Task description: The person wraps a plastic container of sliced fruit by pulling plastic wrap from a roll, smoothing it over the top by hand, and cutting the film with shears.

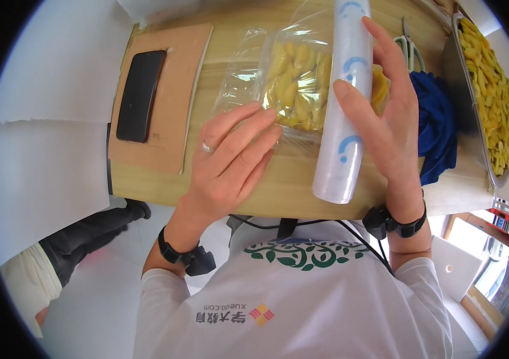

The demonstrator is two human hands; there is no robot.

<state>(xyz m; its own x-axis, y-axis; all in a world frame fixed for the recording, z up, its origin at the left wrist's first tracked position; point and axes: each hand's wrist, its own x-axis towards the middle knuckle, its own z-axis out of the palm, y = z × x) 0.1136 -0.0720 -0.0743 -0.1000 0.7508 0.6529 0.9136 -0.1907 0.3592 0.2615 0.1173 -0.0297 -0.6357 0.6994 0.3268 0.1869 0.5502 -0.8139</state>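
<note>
A thick roll of clear plastic wrap [350,90] with blue curved marks lies slantwise over the wooden table. My right hand [389,107] grips it, thumb on its top and fingers around its far right side. Left of the roll, clear film covers a pack of yellow wedge-shaped pieces [296,81]; the roll hides its right part. My left hand [233,152], wearing a ring, rests its outstretched fingertips on the film at the pack's near left corner. A few more yellow pieces [379,90] show between the roll and my right hand.
At the left, a black phone [141,96] lies on a brown folder [167,119]. Right of my right hand are a dark blue cloth [437,125] and scissors [410,51]. A deep metal tray [475,99] of yellow pieces stands far right. Another person's leg [87,242] shows lower left.
</note>
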